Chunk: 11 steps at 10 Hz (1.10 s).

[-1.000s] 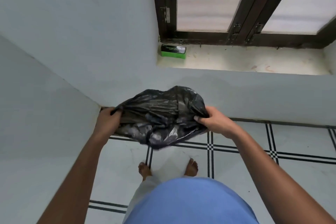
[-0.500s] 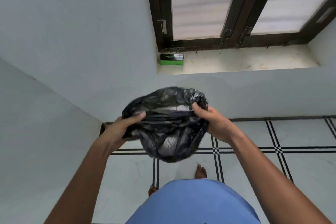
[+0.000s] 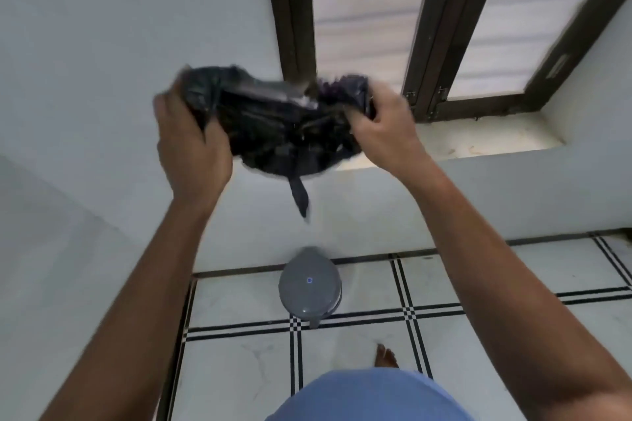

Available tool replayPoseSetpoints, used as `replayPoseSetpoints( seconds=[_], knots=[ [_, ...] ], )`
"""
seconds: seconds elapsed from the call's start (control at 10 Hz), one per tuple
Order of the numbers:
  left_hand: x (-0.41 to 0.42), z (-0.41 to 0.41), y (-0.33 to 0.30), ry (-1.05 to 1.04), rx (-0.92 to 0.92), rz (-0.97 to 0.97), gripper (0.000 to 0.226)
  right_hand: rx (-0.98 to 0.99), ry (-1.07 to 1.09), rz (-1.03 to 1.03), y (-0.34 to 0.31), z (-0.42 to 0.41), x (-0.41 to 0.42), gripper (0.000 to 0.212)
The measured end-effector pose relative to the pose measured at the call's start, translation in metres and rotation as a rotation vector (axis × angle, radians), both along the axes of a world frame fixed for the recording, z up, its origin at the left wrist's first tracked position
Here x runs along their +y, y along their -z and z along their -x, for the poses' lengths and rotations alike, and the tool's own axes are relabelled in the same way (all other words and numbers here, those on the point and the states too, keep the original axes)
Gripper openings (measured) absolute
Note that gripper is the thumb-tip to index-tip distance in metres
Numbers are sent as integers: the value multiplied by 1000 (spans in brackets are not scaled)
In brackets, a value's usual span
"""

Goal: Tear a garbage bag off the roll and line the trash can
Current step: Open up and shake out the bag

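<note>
A crumpled black garbage bag (image 3: 284, 126) hangs raised in front of me, stretched between both hands, with a thin strip dangling below it. My left hand (image 3: 191, 140) grips its left edge and my right hand (image 3: 383, 133) grips its right edge. Far below, a grey lidded trash can (image 3: 309, 284) with a small blue dot on its lid stands on the floor against the wall. The frame is motion-blurred. The roll is hidden from view.
A dark-framed window (image 3: 420, 44) with a pale sill (image 3: 478, 143) sits behind the bag. White walls meet in a corner at left. The floor (image 3: 478, 335) has white tiles with black lines. My bare foot (image 3: 386, 355) stands near the can.
Both hands have lifted the bag upward and pulled it wider. The view has tilted, so the grey trash can now shows on the floor and the green box on the sill is out of sight.
</note>
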State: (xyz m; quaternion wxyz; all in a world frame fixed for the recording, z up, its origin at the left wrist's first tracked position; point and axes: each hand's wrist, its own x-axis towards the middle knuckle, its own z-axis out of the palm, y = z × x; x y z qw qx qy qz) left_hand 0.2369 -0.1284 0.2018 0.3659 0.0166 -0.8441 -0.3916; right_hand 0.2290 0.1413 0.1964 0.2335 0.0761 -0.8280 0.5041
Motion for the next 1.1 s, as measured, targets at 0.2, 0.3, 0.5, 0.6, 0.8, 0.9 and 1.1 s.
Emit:
replayPoseSetpoints(
  seconds=[0.2, 0.3, 0.5, 0.6, 0.8, 0.9, 1.1],
  knots=[
    [-15, -17, 148, 355, -1105, 780, 54, -599, -244, -842, 123, -35, -20, 39],
    [-52, -37, 213, 447, -1535, 399, 36, -1310, -435, -624, 200, -54, 1, 33],
    [-64, -23, 182, 167, -1135, -370, 20, -1055, -180, 6, 172, -38, 21, 18],
    [-47, -8, 110, 95, -802, -403, 24, -709, 5, -46, 111, -21, 15, 13],
    [-17, -35, 92, 14, -97, 327, 52, 314, 299, -324, 105, -35, -10, 43],
    [-29, -33, 146, 436, -1126, 776, 26, -769, -226, -842, 178, -35, -2, 41],
    [-49, -31, 158, 358, -1366, -129, 28, -1180, -275, -323, 182, -44, 16, 30]
  ],
)
